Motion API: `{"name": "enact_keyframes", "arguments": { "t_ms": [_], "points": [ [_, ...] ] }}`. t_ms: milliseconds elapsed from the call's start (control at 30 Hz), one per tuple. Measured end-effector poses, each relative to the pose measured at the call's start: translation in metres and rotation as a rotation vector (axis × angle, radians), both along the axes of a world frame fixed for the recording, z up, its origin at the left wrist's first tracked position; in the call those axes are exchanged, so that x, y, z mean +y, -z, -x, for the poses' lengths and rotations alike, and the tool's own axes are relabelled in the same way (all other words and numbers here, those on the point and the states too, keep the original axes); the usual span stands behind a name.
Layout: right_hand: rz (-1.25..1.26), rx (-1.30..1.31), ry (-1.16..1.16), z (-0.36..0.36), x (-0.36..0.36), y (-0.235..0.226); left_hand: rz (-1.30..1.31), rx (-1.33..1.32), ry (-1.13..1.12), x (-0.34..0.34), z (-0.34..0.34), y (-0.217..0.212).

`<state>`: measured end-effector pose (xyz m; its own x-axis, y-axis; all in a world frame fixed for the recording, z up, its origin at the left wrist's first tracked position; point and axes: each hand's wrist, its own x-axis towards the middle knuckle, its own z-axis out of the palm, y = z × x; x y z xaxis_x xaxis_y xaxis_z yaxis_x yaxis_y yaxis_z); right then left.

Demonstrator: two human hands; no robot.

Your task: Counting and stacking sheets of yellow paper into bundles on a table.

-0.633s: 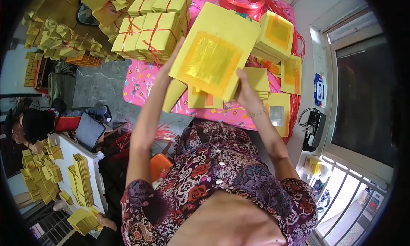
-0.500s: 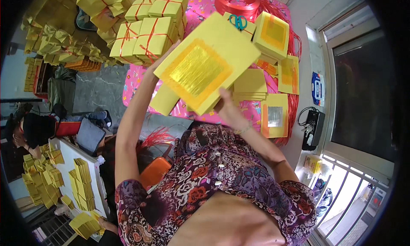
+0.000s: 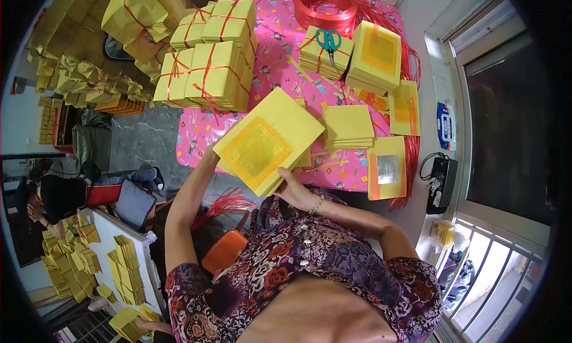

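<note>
Between my two hands, over the table's near edge, is a tilted stack of yellow paper sheets (image 3: 298,125). Its top sheet bears a gold foil square with an orange border. My left hand (image 3: 215,157) grips the left corner, its fingers mostly hidden beneath the paper. At the near right edge, my right hand (image 3: 293,191) holds the stack, thumb on its side. Just right of it lies a small pile of plain yellow sheets (image 3: 348,123). Closer to the table's right side, a yellow sheet with a silver square (image 3: 387,169) lies flat.
Red-tied yellow paper bundles (image 3: 217,75) stand at the pink table's (image 3: 274,57) far left. Teal-handled scissors (image 3: 329,42) rest on another bundle, near a red ribbon coil (image 3: 325,9) and a tall foil-paper stack (image 3: 374,57). At left, another person (image 3: 62,197) is near a white table (image 3: 128,236).
Both hands have brought the paper stack down toward my body, and it looks smaller. The scissors and the bundle under them now show fully.
</note>
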<state>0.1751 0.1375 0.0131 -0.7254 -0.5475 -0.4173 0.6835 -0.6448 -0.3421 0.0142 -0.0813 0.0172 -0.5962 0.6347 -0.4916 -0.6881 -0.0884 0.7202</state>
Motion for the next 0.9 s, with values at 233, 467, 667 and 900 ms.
{"name": "enact_keyframes", "arguments": {
  "t_ms": [233, 467, 667, 900],
  "points": [
    [0.085, -0.246, 0.026, 0.004, -0.001, 0.017, 0.059, -0.12, -0.025, 0.004, -0.001, 0.007],
    [0.109, -0.412, -0.071, 0.004, 0.004, 0.018, 0.078, -0.224, -0.092, -0.007, -0.013, 0.001],
    [0.092, -0.462, -0.224, 0.012, 0.014, 0.02, -0.043, -0.191, -0.211, -0.025, -0.022, 0.03],
    [-0.082, -0.024, -0.686, 0.058, 0.074, -0.061, 0.178, -0.031, -0.924, -0.047, -0.075, 0.05]
  ]
}}
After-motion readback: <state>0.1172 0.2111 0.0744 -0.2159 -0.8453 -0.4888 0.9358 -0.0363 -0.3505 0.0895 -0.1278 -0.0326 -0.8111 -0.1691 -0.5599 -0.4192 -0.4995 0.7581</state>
